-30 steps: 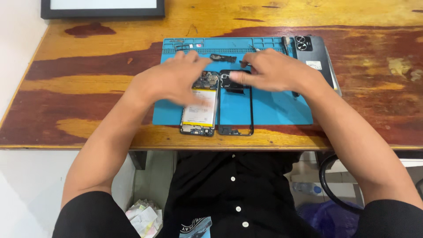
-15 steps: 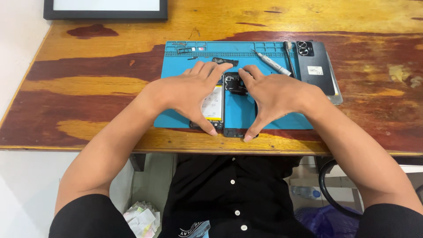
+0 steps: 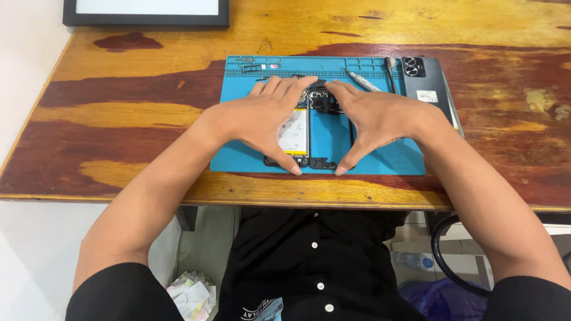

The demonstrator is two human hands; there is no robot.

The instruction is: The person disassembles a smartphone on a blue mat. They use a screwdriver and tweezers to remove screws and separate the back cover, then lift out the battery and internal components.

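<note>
Opened phone, battery exposed, laid at the centre of a blue mat on the wooden worktop. Left hand is spread flat on its left half, thumb at the lower edge; right hand is spread flat on the black frame beside it. Nothing is gripped. Back cover and screwdriver are placed at the mat's upper right

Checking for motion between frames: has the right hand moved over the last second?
Yes. The right hand has drawn back toward the blue mat's near edge, uncovering the tools by its far rim.
</note>
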